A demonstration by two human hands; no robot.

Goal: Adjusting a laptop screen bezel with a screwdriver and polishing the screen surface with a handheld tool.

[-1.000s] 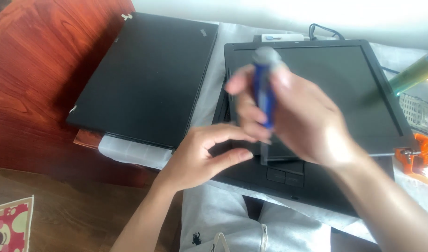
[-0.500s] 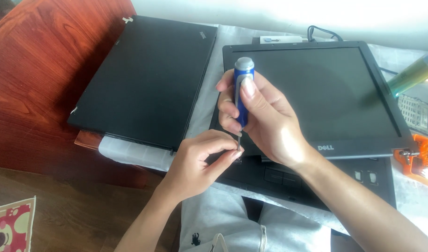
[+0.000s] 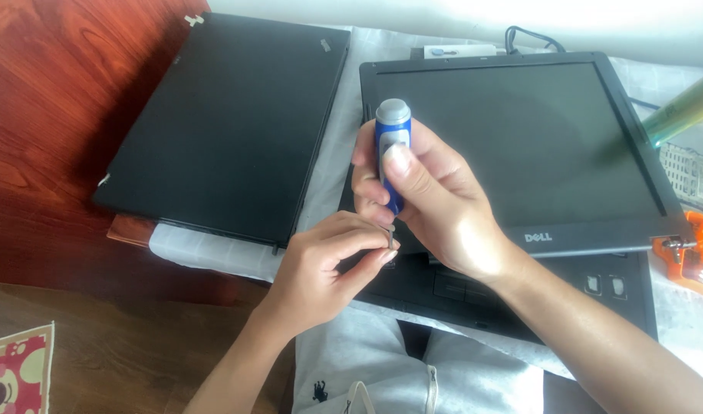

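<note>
Two hands meet over near-left corner of open laptop (image 3: 520,153) on surface. Right hand (image 3: 428,203) wrapped round blue screwdriver (image 3: 392,149), long axis upright, grey cap far, tip pointing down and near. Left hand (image 3: 328,264), just near and left of it, pinches shaft tip between thumb and fingers. Closed laptop (image 3: 221,123) lies left, apart

Bright daylight comes from beyond the open laptop (image 3: 520,153), washing out the top edge; its screen shows soft glare, focus is sharp there, shadows beside it faint
</note>
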